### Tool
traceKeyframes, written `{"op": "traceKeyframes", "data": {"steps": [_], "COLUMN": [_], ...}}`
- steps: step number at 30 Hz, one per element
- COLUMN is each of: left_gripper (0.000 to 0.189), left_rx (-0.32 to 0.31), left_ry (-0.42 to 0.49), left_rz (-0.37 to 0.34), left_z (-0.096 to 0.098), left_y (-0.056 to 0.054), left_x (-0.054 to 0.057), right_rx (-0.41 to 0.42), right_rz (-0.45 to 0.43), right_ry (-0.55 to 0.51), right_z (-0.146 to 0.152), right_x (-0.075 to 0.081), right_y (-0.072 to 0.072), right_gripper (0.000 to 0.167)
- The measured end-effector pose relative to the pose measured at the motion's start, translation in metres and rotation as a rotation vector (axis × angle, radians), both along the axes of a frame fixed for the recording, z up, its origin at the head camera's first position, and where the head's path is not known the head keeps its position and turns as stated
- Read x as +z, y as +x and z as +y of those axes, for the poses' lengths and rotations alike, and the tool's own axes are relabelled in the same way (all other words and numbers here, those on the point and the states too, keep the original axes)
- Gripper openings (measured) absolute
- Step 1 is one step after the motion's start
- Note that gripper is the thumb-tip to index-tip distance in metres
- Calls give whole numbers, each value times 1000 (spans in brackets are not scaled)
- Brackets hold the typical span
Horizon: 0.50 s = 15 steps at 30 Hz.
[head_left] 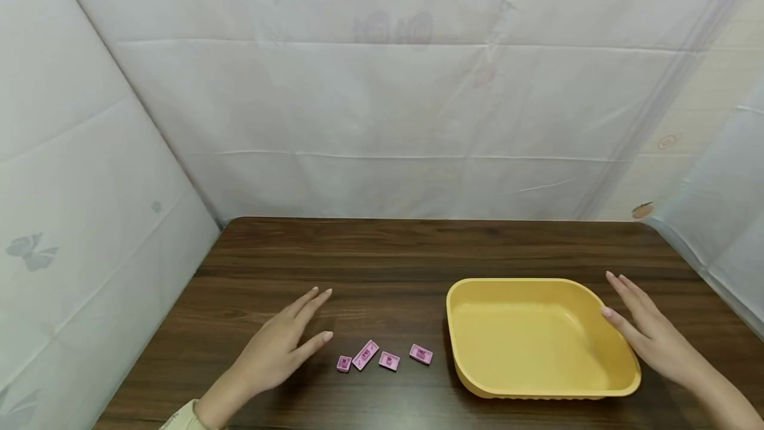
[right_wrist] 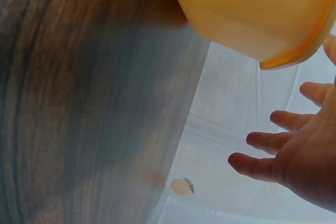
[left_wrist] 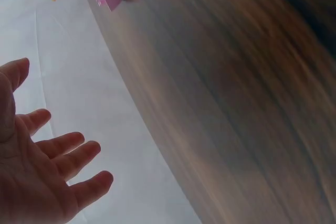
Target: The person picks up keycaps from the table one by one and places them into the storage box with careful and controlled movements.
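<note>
Both hands hold nothing, so I judge this is a moment between grasps; the fingers of the left hand (head_left: 271, 347) are released, extended and spread apart; the fingers of the right hand (head_left: 653, 340) are likewise released. If the clock face is centred on the four small pink pieces (head_left: 389, 361), which lie in a loose row on the tabletop (head_left: 382, 264), the left hand is near them at 9 o'clock; the yellow tub (head_left: 537, 350) is at 3 o'clock, with nothing seen inside; the right hand is beyond it, its thumb close to the tub's rim, and I cannot tell if it touches. In my judgement, a next move on the pieces would call for a careful pinch of thumb and finger, because they are low and small; the two pieces nearest to 9 o'clock lie so close that one could disturb the other.

As for writing, each piece carries darker marks on its pink face; they are too small to read, and I find no legible brand; the white cloth (head_left: 382, 98) at 12 o'clock has faint prints, also unreadable.
</note>
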<state>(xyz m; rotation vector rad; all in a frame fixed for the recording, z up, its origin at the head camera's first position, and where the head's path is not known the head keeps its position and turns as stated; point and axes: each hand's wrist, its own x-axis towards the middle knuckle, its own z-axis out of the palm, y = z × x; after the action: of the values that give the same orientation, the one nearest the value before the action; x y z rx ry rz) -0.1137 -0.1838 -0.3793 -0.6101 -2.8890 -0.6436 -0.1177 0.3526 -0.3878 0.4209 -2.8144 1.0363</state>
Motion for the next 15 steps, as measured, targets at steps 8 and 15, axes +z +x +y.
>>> {"op": "traceKeyframes", "data": {"steps": [8, 15], "left_gripper": [60, 58], "left_rx": [-47, -120], "left_ry": [120, 187], "left_rz": [-172, -231], "left_z": [7, 10], "left_y": [3, 2], "left_x": [-4, -5], "right_rx": [2, -2], "right_rz": [-44, -123], "right_ry": [-49, -75], "right_z": [3, 5], "right_x": [-6, -8], "right_y": [-2, -4], "right_gripper": [61, 60]}}
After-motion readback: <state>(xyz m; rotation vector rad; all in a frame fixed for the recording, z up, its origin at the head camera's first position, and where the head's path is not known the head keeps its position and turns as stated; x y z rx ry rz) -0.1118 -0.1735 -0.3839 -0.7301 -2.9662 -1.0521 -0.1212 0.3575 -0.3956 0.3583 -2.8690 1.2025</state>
